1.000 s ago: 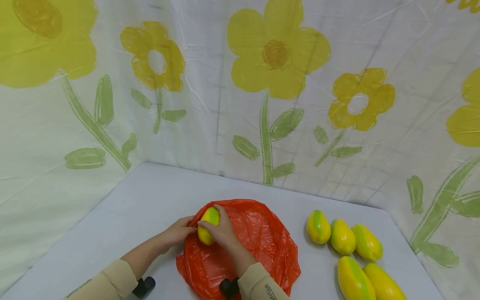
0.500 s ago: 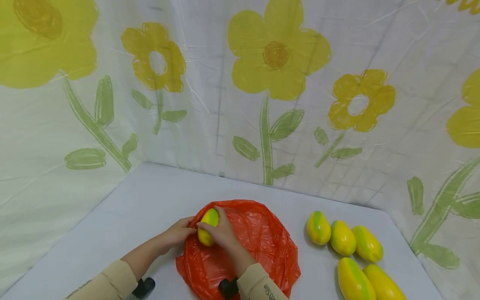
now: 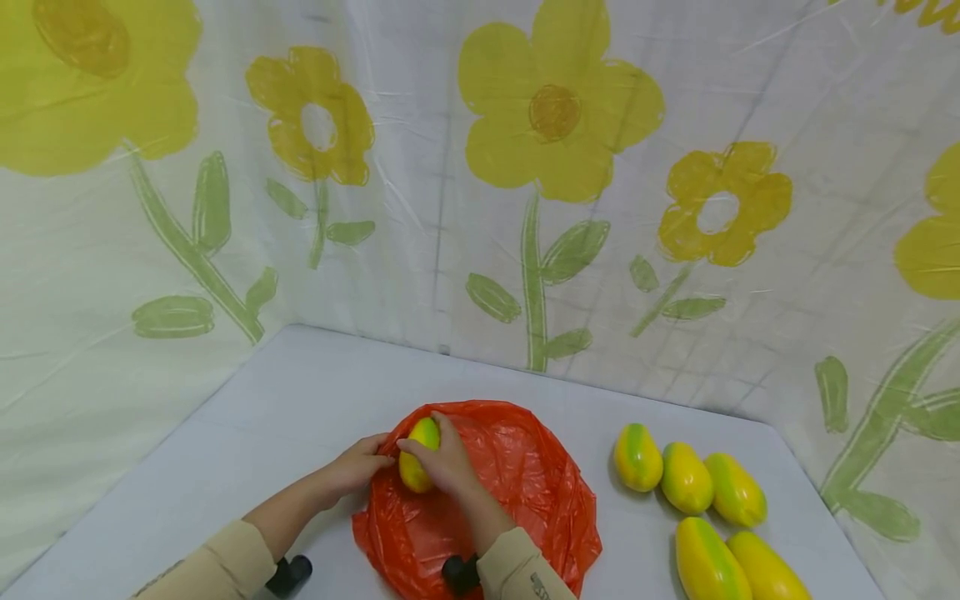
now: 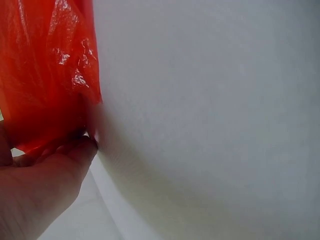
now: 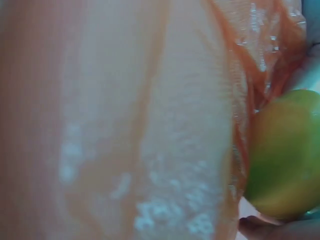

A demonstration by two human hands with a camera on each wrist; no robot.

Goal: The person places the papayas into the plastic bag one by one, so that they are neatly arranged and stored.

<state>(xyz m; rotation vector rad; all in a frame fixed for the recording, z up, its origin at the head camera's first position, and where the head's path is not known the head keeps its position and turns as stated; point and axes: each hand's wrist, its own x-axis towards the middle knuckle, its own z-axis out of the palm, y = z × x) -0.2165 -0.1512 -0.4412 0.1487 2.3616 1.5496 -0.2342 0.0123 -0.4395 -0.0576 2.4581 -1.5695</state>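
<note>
A yellow mango [image 3: 420,477] with a green stripe is gripped in my right hand [image 3: 447,463], over the left part of a red plastic bag [image 3: 517,467]. The bag lies spread out with its mouth facing up. At its left rim, my left hand [image 3: 351,468] pinches the plastic, its fingertips close to the mango. In the left wrist view, the thumb and fingers of that hand [image 4: 47,187] meet at the red plastic's edge. The right wrist view shows the mango [image 5: 285,155] against blurred plastic, with a fingertip below it.
Several more mangoes lie on the white table [image 3: 322,375] right of the bag: three in a back group, with one mango [image 3: 637,458] leftmost, and two larger ones, including a front mango [image 3: 711,560]. A flower-printed curtain [image 3: 405,292] borders the table's back and sides.
My right hand and the mango have shifted very slightly to the right. The left hand keeps its place at the bag's rim, and the other mangoes lie as before.
</note>
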